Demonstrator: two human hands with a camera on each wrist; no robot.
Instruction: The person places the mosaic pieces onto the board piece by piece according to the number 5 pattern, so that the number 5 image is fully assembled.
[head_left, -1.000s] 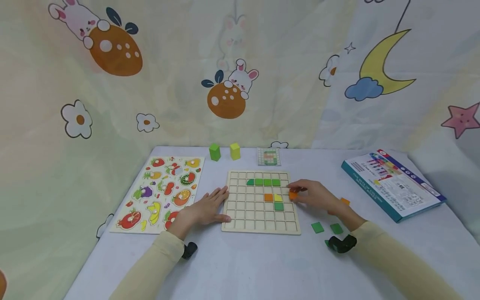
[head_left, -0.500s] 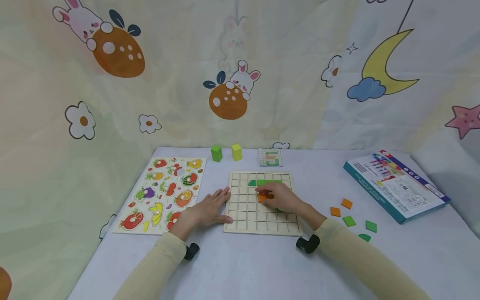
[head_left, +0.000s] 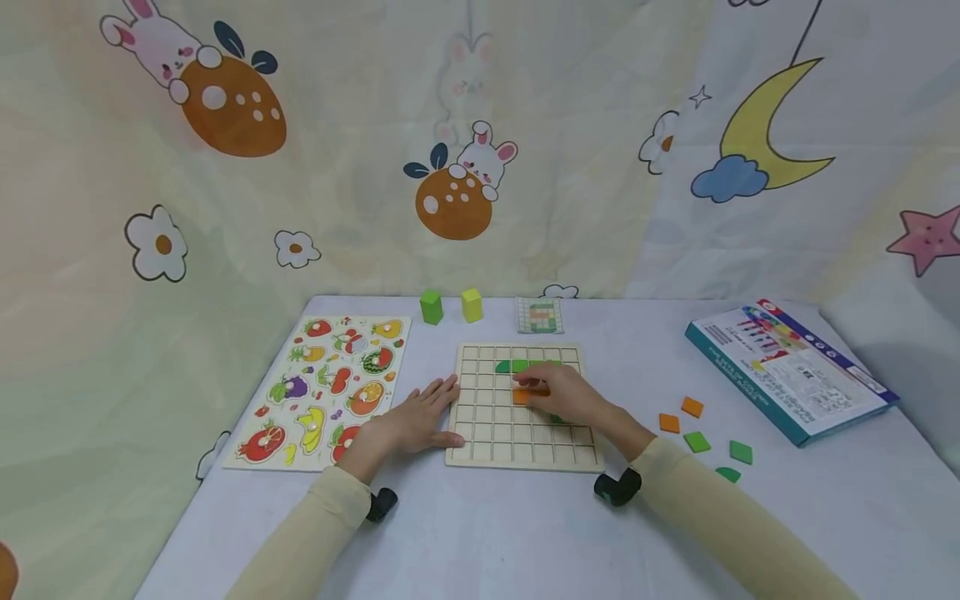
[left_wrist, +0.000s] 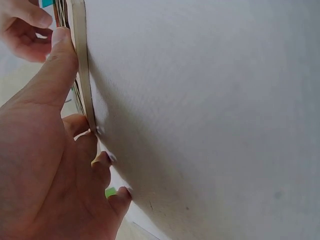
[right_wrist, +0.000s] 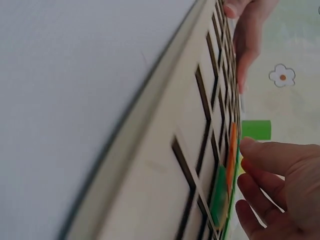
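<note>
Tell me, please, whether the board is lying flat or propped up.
Flat: in the head view, the board lies on the table, left hand at its edge.

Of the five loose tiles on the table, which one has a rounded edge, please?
The flat green tile with a curved edge, lowest in the head view; the two orange square tiles and two green square tiles have straight sides.
</note>
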